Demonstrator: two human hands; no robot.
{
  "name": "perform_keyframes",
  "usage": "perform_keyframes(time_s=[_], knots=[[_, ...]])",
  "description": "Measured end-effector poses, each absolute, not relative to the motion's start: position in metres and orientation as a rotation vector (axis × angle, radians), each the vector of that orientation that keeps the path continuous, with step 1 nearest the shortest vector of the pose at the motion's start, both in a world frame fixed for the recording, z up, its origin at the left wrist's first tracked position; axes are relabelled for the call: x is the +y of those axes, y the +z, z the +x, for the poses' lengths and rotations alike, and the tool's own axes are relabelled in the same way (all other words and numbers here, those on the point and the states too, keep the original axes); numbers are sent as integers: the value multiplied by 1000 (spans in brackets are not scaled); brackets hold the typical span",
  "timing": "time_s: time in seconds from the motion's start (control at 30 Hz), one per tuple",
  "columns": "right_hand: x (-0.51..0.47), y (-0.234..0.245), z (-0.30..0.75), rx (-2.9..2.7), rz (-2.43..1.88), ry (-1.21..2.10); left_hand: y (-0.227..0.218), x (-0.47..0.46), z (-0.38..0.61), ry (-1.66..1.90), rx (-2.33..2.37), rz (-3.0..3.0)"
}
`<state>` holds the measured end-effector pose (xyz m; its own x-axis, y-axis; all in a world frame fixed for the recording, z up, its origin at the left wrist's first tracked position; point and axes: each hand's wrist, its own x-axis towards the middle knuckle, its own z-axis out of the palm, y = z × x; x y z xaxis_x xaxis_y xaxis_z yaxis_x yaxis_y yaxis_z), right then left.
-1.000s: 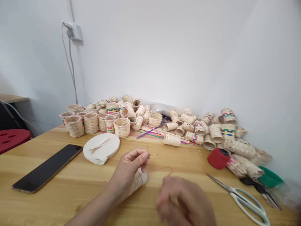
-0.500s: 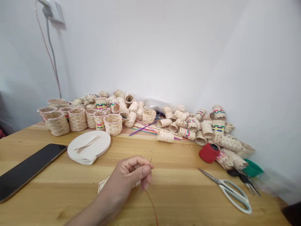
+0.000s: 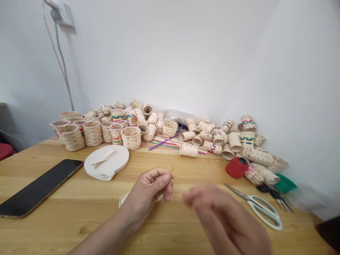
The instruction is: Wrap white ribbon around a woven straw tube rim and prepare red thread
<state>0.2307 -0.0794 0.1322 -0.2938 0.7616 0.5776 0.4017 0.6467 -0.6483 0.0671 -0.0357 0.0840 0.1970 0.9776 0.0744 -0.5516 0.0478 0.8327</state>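
- While thumb and forefinger press together on a thin needle, the left hand is poised over a wooden table, to the right of a flat white roll and nearer the camera; one end of the needle stands up, slightly tilted, above the fingertips.
- Mostly hidden by the left hand and wrist, a pale piece lies nearer the camera than the white roll and a little to its right, only its edges on show.
- Blurred and raised with bent fingers, the right hand is farther to the right of the roll, apart from the left; whether it grips anything cannot be told.
- A folded strip rests on top of the roll, and a dark-screened phone lies just to the roll's left.
- Behind the roll, woven baskets with pinkish rims stand upright in a cluster.
- Behind the roll and to its right, coloured strips lie crossed, near a small woven tube on its side.
- Well to the right of the roll, a red spool sits beside heaped woven cylinders; pale-handled scissors lie nearer the camera.
- Beyond the roll, cables hang from a wall socket.
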Motion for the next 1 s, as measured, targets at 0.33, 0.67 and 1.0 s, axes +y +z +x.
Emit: perform_keyframes(time_s=[0.33, 0.67, 1.0], knots=[[-41, 103, 192, -1581, -1036, 247, 88, -38, 66, 1275, 588, 935], [-43, 110, 185, -1579, -1053, 250, 90, -38, 64, 1284, 546, 916], [-41, 116, 182, -1637, -1014, 233, 91, -37, 62, 1320, 525, 908]])
